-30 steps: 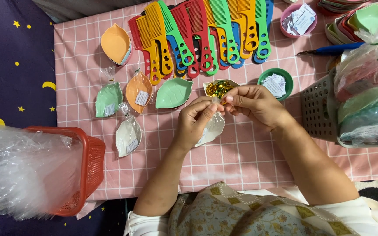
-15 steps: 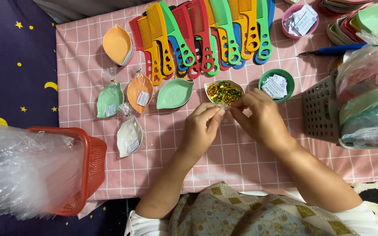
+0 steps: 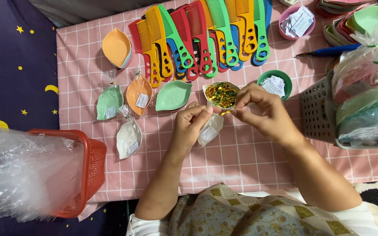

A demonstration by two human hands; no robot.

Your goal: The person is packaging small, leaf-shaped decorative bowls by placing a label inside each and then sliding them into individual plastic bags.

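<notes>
At the centre of the frame the left hand (image 3: pixel 192 124) pinches the top of a clear bag (image 3: pixel 209 130) holding a white dish, its grip closed on the bag; the bag hangs just below the fingers over the pink checked counter (image 3: pixel 250 161). The right hand (image 3: pixel 263 111), just right of it, has thumb and fingers pinched on a small gold tie (image 3: pixel 225 112) at the bag's neck. Touching both hands from above is a leaf dish (image 3: pixel 221 94) filled with gold and green ties. Left of it lie an empty green dish (image 3: pixel 173 95) and three bagged dishes: orange (image 3: pixel 138 88), pale green (image 3: pixel 109 102) and white (image 3: pixel 128 137). A fan of coloured combs (image 3: pixel 202 39) fills the upper centre. A red basket (image 3: pixel 93 161) of clear bags sits at lower left, a grey basket (image 3: pixel 316 113) of packed goods at right.
</notes>
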